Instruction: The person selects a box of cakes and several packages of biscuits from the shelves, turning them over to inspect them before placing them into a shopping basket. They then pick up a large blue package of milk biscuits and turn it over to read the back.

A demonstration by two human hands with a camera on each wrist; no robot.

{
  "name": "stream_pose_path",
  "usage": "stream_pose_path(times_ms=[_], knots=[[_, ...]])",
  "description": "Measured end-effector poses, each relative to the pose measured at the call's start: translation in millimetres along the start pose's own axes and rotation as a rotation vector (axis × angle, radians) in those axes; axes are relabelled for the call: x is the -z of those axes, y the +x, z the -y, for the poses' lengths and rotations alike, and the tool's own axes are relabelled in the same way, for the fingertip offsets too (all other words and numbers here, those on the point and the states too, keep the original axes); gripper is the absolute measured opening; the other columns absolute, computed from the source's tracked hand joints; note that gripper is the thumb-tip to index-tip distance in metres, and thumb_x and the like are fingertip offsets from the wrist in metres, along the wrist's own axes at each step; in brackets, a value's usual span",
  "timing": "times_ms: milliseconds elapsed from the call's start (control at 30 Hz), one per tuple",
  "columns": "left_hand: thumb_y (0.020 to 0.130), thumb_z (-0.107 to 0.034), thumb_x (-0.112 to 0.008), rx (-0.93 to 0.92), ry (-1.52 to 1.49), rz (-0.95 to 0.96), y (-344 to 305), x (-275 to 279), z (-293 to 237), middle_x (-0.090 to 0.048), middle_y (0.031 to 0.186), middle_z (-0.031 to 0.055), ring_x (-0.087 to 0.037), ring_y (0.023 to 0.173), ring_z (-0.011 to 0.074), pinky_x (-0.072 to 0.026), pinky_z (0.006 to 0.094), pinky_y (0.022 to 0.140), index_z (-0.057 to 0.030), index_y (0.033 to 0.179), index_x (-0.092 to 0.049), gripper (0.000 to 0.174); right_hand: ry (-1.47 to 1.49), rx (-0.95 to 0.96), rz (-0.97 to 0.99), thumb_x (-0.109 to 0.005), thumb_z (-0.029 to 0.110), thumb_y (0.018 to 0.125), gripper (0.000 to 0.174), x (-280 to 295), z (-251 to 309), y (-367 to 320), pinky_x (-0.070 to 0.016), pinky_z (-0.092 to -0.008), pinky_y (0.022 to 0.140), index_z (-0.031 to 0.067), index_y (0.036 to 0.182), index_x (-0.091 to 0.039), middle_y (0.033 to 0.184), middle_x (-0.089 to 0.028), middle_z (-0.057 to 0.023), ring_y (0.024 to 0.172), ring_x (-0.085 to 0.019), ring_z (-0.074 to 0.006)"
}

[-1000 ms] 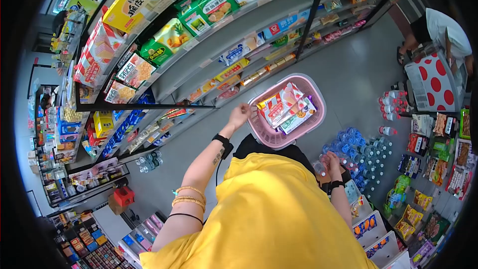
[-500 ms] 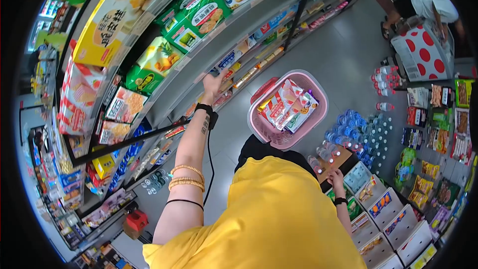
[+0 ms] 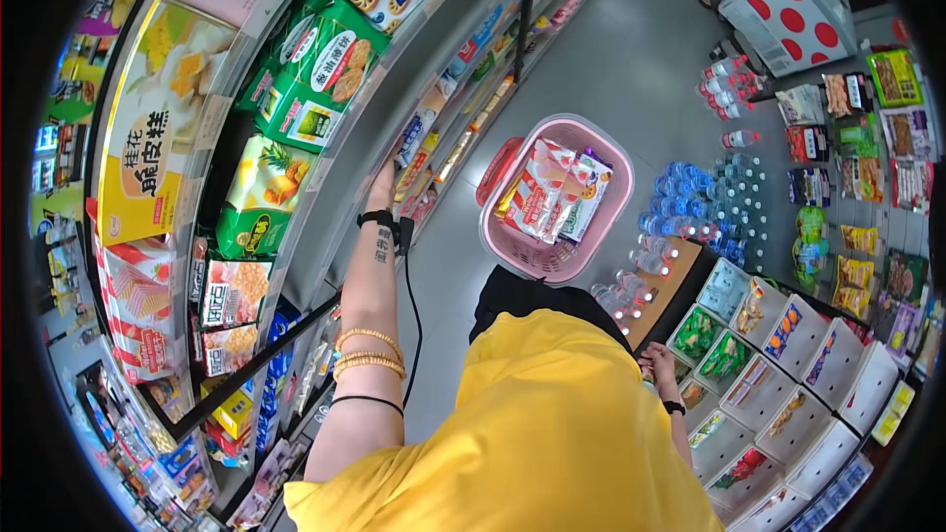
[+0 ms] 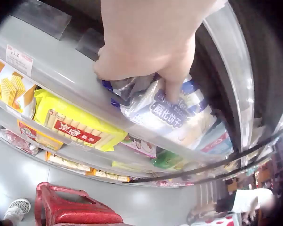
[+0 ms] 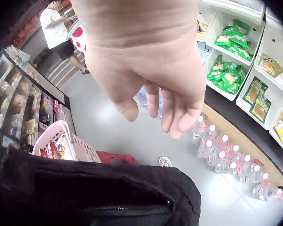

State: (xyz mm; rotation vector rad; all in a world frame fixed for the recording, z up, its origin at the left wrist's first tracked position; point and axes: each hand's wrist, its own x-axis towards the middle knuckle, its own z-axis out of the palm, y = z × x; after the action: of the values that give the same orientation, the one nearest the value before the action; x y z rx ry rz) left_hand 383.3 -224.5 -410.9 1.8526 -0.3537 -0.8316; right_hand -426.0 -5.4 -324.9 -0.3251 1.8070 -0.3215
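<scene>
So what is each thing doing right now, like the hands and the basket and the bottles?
Left hand: gripping a biscuit packet on the shelf.
Right hand: hanging open, holding nothing.
Pink basket: filled with snack packets, red handle folded down.
Water bottles: upright, caps on.

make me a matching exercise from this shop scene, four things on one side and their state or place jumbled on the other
1 left hand
2 right hand
3 pink basket
4 water bottles

a full of snack packs
b grouped on the floor
c grips a biscuit pack on the shelf
d open, holding nothing

Pairs: 1-c, 2-d, 3-a, 4-b
</scene>
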Motion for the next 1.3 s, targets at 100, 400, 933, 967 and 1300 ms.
stream_pose_path(times_ms=[100,400,933,967,1300], knots=[[0.087,-0.040,-0.085,0.045,-0.087,0.072,-12.3,-4.8,-17.5,-0.066,0.136,0.0092,-0.058,0.127,0.0219,-0.0411,0.0346,0.112,-0.0021,0.138,-0.065,0.066,-0.011,0.004,-0.011,-0.062,0.015,0.101,0.025,-8.5,-1.6,-8.8,-0.0537,-0.0266,0.056,0.0102,0.125,-0.059,0.095,-0.070,-0.0050,0.071,-0.071,-0.0147],[0.085,-0.031,-0.087,0.077,-0.371,-0.036,-67.2,-3.9,-33.4,-0.071,0.123,0.0077,-0.067,0.111,0.0211,-0.0534,0.0360,0.098,-0.0030,0.133,-0.065,0.060,-0.057,0.080,0.041,-0.062,0.017,0.102,0.025,-15.9,10.0,13.4,-0.0536,-0.0230,0.058,0.0102,0.125,-0.057,0.094,-0.070,-0.0033,0.071,-0.070,-0.0127],[0.099,-0.013,-0.069,0.598,-0.777,0.412,-227.8,9.6,41.3,-0.071,0.131,0.0099,-0.068,0.119,0.0211,-0.0535,0.0369,0.106,-0.0028,0.137,-0.059,0.040,-0.175,0.136,0.138,-0.066,0.018,0.099,0.029,-31.6,35.0,42.2,-0.0517,-0.0227,0.061,0.0061,0.124,-0.058,0.094,-0.071,-0.0026,0.073,-0.069,-0.0109],[0.099,-0.014,-0.070,0.632,-0.735,0.456,-235.2,-1.7,41.8,-0.070,0.131,0.0110,-0.069,0.119,0.0213,-0.0539,0.0368,0.106,-0.0033,0.137,-0.058,0.041,-0.166,0.135,0.136,-0.066,0.018,0.099,0.029,-34.1,35.4,42.8,-0.0518,-0.0229,0.061,0.0055,0.124,-0.058,0.094,-0.071,-0.0029,0.073,-0.069,-0.0109],[0.097,-0.014,-0.075,0.714,-0.589,0.734,-249.6,-141.8,36.5,-0.073,0.128,0.0100,-0.073,0.111,0.0228,-0.0595,0.0372,0.098,-0.0040,0.135,-0.062,0.042,-0.114,0.179,0.095,-0.065,0.016,0.099,0.031,-45.1,36.0,25.2,-0.0523,-0.0234,0.061,0.0060,0.128,-0.058,0.097,-0.072,-0.0049,0.074,-0.070,-0.0116]])
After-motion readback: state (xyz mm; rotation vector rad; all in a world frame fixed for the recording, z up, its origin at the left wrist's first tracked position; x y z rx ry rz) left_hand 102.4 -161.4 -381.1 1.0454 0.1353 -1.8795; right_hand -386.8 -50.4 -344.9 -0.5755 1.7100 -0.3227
